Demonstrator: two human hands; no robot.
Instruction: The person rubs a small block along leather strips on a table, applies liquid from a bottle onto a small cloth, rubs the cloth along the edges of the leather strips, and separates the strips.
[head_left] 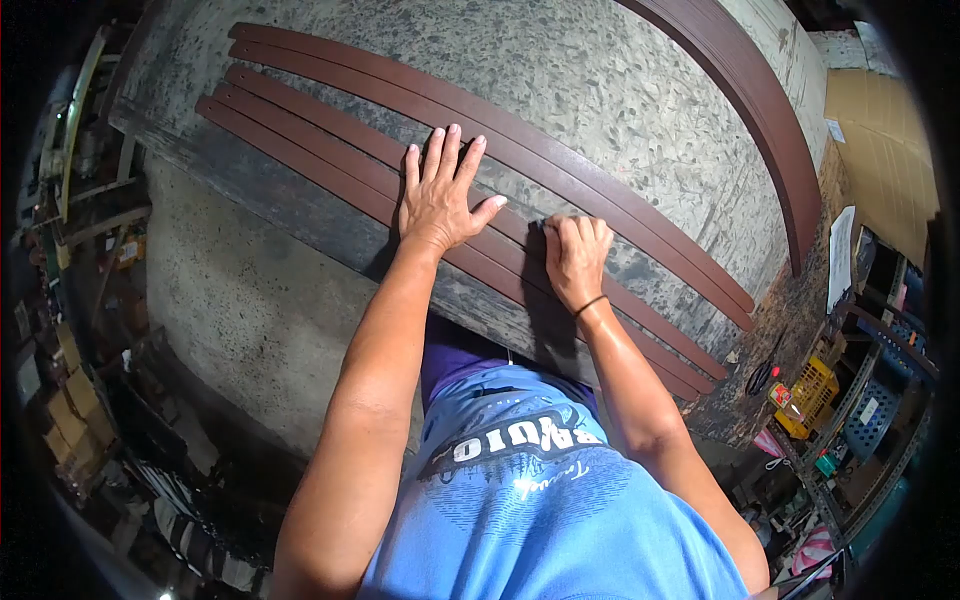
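Note:
Two pairs of long brown leather-looking straps, a far pair (400,82) and a near pair (300,157), lie lengthwise on a worn grey table (600,90). Small holes show at their left ends. My left hand (440,200) rests flat with fingers spread, over the near pair, its fingertips reaching the edge of the far pair. To its right, my right hand (577,255) is closed above the near pair, knuckles up. Something small and dark shows by its fingertips, too hidden to name.
A curved stack of brown straps (775,140) lies along the table's right side. Beyond it are a cardboard box (880,150), a white paper (840,255) and a yellow basket (812,395). Cluttered shelves stand at left. The table's dark near edge (250,205) runs before me.

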